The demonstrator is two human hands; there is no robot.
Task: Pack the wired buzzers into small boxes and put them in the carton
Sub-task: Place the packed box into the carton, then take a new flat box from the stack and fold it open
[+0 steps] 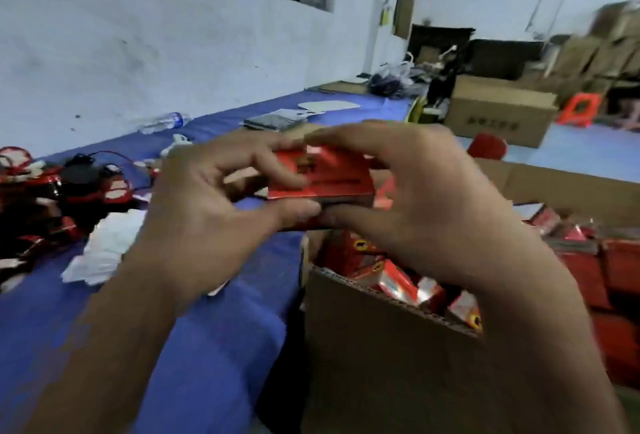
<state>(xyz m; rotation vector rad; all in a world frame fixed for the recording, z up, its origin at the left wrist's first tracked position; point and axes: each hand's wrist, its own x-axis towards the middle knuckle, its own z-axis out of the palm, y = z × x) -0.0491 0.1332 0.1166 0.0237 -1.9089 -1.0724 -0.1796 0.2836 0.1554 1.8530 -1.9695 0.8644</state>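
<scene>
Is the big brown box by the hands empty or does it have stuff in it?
It has stuff in it. The open carton holds many small red boxes, seen over its front edge. How deep they go is hidden.

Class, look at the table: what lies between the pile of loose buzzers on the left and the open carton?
In the head view, white paper sheets and bare blue cloth lie between the buzzers and carton.

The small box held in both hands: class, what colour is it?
Red, clearest in the head view: the small box gripped by the left hand and right hand.
</scene>
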